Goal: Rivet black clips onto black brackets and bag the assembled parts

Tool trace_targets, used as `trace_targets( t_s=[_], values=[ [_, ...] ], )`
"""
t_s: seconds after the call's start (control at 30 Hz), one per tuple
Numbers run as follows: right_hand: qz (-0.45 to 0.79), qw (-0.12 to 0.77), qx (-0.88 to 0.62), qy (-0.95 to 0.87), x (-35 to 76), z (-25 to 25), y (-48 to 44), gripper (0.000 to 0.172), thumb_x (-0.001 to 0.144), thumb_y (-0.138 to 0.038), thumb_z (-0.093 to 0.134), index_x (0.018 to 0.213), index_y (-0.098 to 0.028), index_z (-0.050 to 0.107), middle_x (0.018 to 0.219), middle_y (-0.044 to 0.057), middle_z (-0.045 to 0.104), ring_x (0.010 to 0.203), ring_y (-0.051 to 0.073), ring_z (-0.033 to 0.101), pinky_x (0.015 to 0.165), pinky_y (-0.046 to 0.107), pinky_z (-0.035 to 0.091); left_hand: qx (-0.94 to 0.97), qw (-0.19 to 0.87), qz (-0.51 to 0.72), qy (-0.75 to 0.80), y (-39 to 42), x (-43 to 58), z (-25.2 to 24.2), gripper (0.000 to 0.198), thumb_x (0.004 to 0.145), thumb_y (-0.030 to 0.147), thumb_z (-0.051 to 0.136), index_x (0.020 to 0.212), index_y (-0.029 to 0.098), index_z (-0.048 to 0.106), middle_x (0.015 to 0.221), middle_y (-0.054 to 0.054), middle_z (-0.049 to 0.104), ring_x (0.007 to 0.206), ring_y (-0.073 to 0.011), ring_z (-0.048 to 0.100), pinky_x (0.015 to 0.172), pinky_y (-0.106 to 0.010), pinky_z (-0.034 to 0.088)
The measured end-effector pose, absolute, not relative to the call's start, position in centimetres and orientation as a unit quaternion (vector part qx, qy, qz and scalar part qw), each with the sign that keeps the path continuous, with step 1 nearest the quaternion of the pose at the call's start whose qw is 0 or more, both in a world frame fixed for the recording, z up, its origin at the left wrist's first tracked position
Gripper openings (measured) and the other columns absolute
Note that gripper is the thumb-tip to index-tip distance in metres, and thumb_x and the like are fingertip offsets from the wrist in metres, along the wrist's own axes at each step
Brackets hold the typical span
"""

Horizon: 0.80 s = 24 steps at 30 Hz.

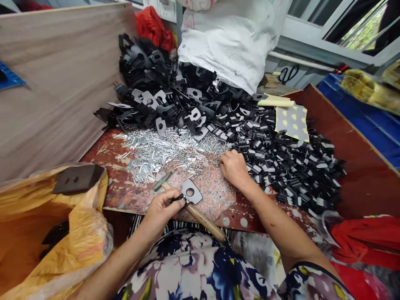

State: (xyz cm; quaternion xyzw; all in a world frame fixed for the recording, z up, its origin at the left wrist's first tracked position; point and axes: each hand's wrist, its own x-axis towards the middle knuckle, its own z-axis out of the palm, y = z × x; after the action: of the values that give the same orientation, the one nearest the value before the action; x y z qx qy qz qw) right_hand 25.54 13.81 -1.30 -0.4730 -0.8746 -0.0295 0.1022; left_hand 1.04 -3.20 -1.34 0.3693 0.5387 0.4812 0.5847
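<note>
My left hand [165, 205] pinches the black end of a plastic part with a flat grey face and a round hole [196, 197]. Under that hand lies a hammer [204, 220], its wooden handle pointing toward my lap and its narrow green head to the left. My right hand [233, 167] rests at the border between the loose metal pins [156, 148] and the heap of small black clip pieces [259, 154]. Its fingers are curled down, and what is between them is hidden. A worn reddish slab [215, 198] lies beneath both hands.
Larger black plastic parts [140, 62] are heaped at the back, under a white sack [228, 46]. A wooden board [62, 83] walls the left side. An orange bag [84, 216] hangs open at lower left. A patterned cloth [292, 121] covers some clip pieces.
</note>
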Motion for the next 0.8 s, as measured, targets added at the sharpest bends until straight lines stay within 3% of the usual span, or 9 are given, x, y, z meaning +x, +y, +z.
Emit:
trace_targets(
  t_s=[0.13, 0.23, 0.37, 0.57, 0.67, 0.8],
  values=[
    [-0.002, 0.14, -0.439, -0.887, 26.0, -1.4, 13.7, 0.014, 0.092, -0.018, 0.06, 0.086, -0.019, 0.073, 0.104, 0.01, 0.071, 0.101, 0.026, 0.059, 0.086, 0.039, 0.043, 0.321, 0.619, 0.486, 0.527, -3.2, 0.7, -1.5, 0.024, 0.072, 0.036, 0.075, 0.063, 0.018, 0.062, 0.064, 0.002, 0.045, 0.053, -0.0098, 0.039, 0.045, -0.022, 0.035],
    [0.088, 0.283, -0.415, -0.86, 26.6, -2.0, 14.3, 0.015, 0.092, -0.02, 0.06, 0.09, -0.021, 0.075, 0.103, 0.006, 0.075, 0.098, 0.022, 0.065, 0.091, 0.038, 0.048, 0.283, 0.627, 0.507, 0.52, -3.1, 0.6, -1.5, 0.024, 0.071, 0.036, 0.077, 0.064, 0.018, 0.064, 0.065, 0.002, 0.044, 0.053, -0.0088, 0.037, 0.042, -0.02, 0.034],
    [0.175, 0.436, -0.46, -0.754, 26.6, -3.1, 15.7, 0.016, 0.09, -0.025, 0.061, 0.093, -0.02, 0.077, 0.093, 0.005, 0.076, 0.087, 0.021, 0.07, 0.083, 0.036, 0.054, 0.236, 0.637, 0.531, 0.506, -3.0, 0.3, -1.2, 0.026, 0.066, 0.034, 0.079, 0.059, 0.017, 0.061, 0.064, 0.003, 0.041, 0.052, -0.0077, 0.034, 0.039, -0.018, 0.029],
    [0.025, 0.386, -0.393, -0.834, 24.5, -0.7, 13.6, 0.025, 0.093, -0.016, 0.057, 0.102, -0.022, 0.079, 0.09, 0.008, 0.072, 0.089, 0.024, 0.065, 0.082, 0.041, 0.053, 0.181, 0.657, 0.58, 0.447, -3.3, -0.8, -1.3, 0.023, 0.067, 0.034, 0.082, 0.067, 0.016, 0.069, 0.066, 0.001, 0.047, 0.053, -0.0081, 0.037, 0.039, -0.019, 0.031],
    [0.116, 0.39, -0.324, -0.854, 21.4, 1.7, 9.0, 0.026, 0.093, -0.013, 0.061, 0.111, -0.024, 0.074, 0.096, 0.005, 0.074, 0.09, 0.021, 0.067, 0.081, 0.039, 0.054, 0.153, 0.648, 0.609, 0.431, -3.2, -1.0, -1.4, 0.026, 0.071, 0.04, 0.081, 0.073, 0.015, 0.073, 0.07, -0.001, 0.054, 0.054, -0.0095, 0.042, 0.037, -0.019, 0.031],
    [0.29, 0.423, -0.266, -0.816, 16.8, 3.1, 3.7, 0.016, 0.092, -0.012, 0.065, 0.098, -0.025, 0.072, 0.092, 0.0, 0.074, 0.089, 0.016, 0.069, 0.08, 0.034, 0.056, 0.128, 0.657, 0.609, 0.425, -3.1, -0.7, -1.4, 0.027, 0.072, 0.04, 0.085, 0.072, 0.015, 0.072, 0.068, -0.001, 0.057, 0.053, -0.0089, 0.044, 0.035, -0.018, 0.032]
  ],
)
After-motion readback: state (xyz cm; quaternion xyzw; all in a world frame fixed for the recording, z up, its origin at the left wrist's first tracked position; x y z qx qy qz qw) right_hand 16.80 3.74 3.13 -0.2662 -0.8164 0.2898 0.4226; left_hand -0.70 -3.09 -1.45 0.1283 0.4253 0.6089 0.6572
